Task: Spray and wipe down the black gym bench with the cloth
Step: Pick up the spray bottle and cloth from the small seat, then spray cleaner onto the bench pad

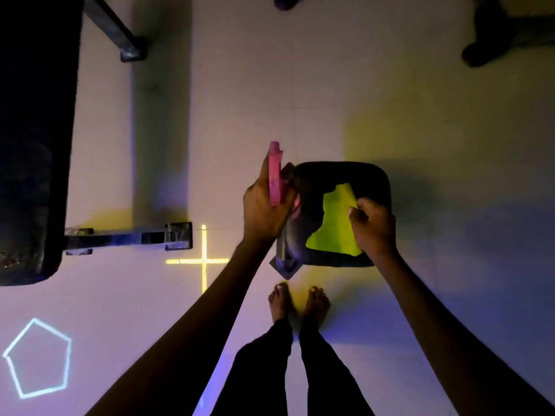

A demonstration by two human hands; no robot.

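Floor [330, 85]: pale tiled, lit in violet and yellow, carrying everything below. Long black padded bench [33, 139]: ran down the left edge of the view, its dark metal feet [177, 235] reaching out onto the floor. Small black padded surface [345, 181]: square with rounded corners, directly ahead of the person, well apart from the long bench, a grey base part [285, 267] showing under its near left corner. Person: two bare forearms reaching forward, dark trouser legs and two bare feet [297, 301] planted on the floor just short of the small surface. Projected light marks: white pentagon outline [37, 357] at lower left; yellow cross [203, 261] between the bench foot and the person. Cloth [336, 226]: bright yellow-green, lying flat on the near right part of the small surface. Right hand [374, 226]: fingers curled, pinching the cloth's right edge against the padding. Left hand [265, 208]: wrapped round a pink spray bottle [274, 175], held at the left edge of the small surface, nozzle end pointing away from the person. Dark shapes at the top edge and top right corner: too dim to identify
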